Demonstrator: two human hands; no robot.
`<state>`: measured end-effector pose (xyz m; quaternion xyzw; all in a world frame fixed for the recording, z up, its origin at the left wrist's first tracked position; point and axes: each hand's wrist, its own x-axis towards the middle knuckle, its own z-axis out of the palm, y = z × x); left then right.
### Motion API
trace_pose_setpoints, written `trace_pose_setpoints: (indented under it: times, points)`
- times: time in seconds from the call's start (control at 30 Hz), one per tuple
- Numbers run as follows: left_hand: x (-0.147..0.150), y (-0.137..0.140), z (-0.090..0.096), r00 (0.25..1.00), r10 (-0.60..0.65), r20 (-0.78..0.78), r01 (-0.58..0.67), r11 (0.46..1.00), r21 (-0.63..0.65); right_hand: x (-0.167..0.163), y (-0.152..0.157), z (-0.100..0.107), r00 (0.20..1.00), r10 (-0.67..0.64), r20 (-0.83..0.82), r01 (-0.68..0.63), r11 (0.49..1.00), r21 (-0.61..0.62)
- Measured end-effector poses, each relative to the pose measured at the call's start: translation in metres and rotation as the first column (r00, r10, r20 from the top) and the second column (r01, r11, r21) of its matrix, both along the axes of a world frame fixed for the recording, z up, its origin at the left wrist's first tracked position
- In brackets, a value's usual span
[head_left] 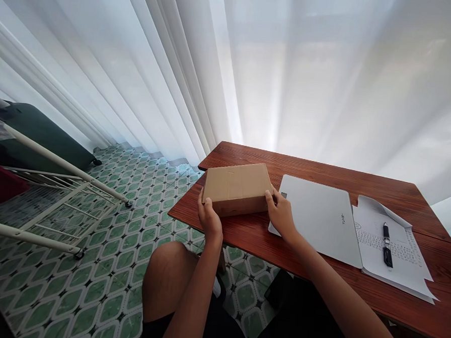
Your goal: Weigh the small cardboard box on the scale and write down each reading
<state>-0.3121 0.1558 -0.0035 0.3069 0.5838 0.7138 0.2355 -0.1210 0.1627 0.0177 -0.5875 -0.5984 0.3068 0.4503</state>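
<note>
A closed brown cardboard box [238, 185] is at the left end of the reddish wooden table [251, 248]. My left hand [210, 218] grips its near left corner, thumb on the front edge and fingers along the left side. At the right end, my right hand [279, 209] holds the box with the thumb on the front corner and the fingers behind the side. Whether the box rests fully on the table or is slightly raised, I cannot tell. Just right of my right hand lies a flat light-grey board [317, 214] with small dark lettering.
Handwritten paper sheets [402, 264] lie at the table's right, with a black pen [386, 245] on them. White curtains [309, 82] hang behind the table. A cream metal rack [59, 165] on wheels and a dark green container [42, 134] stand on the tiled floor [129, 265] at left.
</note>
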Motion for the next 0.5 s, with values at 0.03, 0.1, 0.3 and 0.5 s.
trace_pose_setpoints:
  times: [0.03,0.1,0.3,0.5]
  points:
    - [0.000,0.000,-0.001,1.000,-0.003,-0.012,0.003,1.000,0.000,0.001,0.000,-0.001,1.000,0.006,0.002,-0.006,1.000,0.006]
    - [-0.001,0.000,-0.003,1.000,-0.008,-0.028,0.008,1.000,0.001,0.002,0.001,-0.003,1.000,0.024,0.006,-0.024,1.000,0.021]
    - [-0.002,-0.001,-0.005,0.989,0.026,-0.147,-0.022,0.999,0.032,0.010,0.007,-0.009,0.996,0.085,0.034,-0.088,0.993,0.080]
    - [0.007,-0.011,0.018,0.793,0.244,-0.557,-0.089,0.953,0.291,0.032,-0.001,-0.003,0.997,0.040,0.064,-0.050,0.983,0.178]
